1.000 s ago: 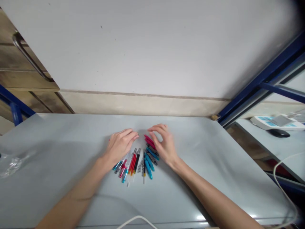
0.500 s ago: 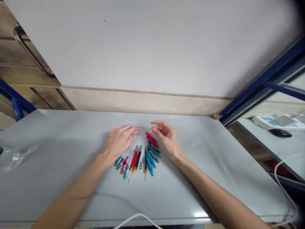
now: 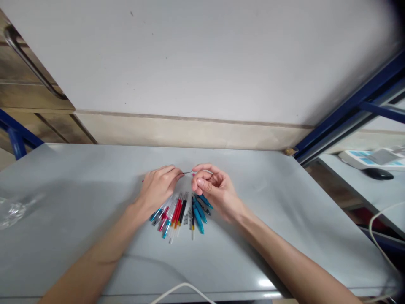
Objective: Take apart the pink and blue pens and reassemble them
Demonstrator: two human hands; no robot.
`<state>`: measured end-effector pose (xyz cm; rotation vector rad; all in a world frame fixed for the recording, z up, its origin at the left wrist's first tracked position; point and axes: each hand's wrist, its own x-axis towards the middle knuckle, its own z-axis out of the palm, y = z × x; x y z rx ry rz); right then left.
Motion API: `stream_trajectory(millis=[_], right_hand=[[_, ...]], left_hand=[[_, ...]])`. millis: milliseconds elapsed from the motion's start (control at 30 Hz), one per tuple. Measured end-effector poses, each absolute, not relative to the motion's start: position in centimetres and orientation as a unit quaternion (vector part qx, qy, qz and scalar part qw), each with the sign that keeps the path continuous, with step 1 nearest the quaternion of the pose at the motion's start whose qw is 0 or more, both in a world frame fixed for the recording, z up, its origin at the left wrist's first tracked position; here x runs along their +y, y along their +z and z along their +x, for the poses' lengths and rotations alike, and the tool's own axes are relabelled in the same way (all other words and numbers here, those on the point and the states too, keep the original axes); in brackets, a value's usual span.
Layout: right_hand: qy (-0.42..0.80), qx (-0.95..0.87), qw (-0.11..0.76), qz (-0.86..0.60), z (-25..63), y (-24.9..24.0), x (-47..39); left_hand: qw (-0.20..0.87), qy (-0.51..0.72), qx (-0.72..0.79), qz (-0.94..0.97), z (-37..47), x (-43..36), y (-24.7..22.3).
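Note:
My left hand (image 3: 160, 182) is closed in a pinch on a slim pen refill (image 3: 187, 172), whose thin dark tip points right out of the fingers. A small red end (image 3: 143, 181) shows at the far side of that hand. My right hand (image 3: 215, 185) is at the refill's tip, its index finger stretched close to it. Its other fingers are loosely curled and the thumb is apart from the index finger. Whether the index finger touches the tip is hard to tell. Below the hands lie clear pen barrels (image 3: 166, 221), red refills (image 3: 178, 213), black refills (image 3: 183, 211) and blue pen parts (image 3: 198, 217).
Small grey springs or clips (image 3: 186, 218) lie among the pen parts on the grey table (image 3: 268, 202). A clear plastic bag (image 3: 14, 213) is at the left. A white cable (image 3: 183, 286) crosses the front edge, and a black mouse (image 3: 378, 173) rests on the surface at the right.
My right hand has moved left to the refill's tip and now covers the pink pen parts. Its fingers have curled in more. My left hand keeps its pinch almost in place.

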<state>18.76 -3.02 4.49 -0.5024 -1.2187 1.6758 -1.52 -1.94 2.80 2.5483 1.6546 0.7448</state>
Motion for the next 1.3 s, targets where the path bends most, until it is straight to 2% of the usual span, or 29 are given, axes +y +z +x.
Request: stream_trajectory(millis=[733, 1300], right_hand=[[0.744, -0.459, 0.472, -0.111, 18.79, 4.93, -3.75], [0.741, -0.475, 0.463, -0.106, 18.89, 5.19, -3.92]], left_hand=[[0.01, 0.228, 0.511, 0.829, -1.54, -2.14, 2.79], [0.02, 0.231, 0.501, 0.834, -1.26, -2.39, 3.14]])
